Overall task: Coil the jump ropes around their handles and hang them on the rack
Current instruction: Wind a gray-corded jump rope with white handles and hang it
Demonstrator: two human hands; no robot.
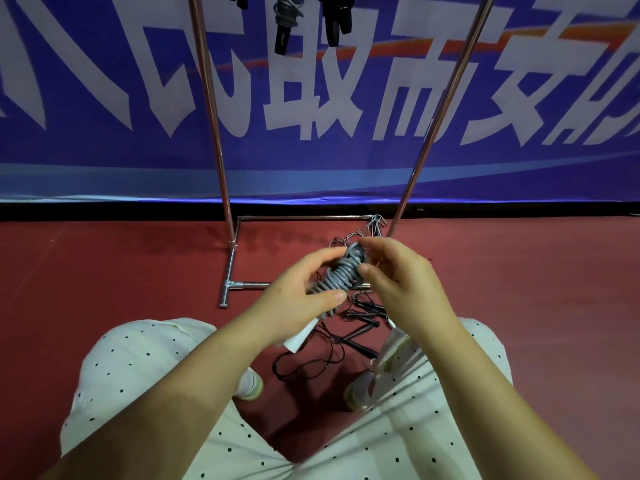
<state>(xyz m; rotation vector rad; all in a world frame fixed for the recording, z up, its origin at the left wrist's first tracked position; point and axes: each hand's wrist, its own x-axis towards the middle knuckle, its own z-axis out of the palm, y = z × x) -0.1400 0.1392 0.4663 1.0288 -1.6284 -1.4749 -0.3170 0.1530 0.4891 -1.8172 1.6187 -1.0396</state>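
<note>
Rack (221, 188): coiled ropes (287, 19) already hang at the top.
Left hand (294, 299): grips the grey rope bundle (337, 277), held in the air before the rack.
Right hand (398, 275): pinches the bundle's top loop, probably tucking the end.
Floor (121, 271): black ropes (349, 330) lie loose, uncoiled.
Progress: partway; this bundle needs hanging.

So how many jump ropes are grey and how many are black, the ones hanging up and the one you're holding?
Grey: 2, the rope in the hands and one hanging.
Black, hanging: 2.
Total: 4, leaving out the tangled floor pile.
</note>
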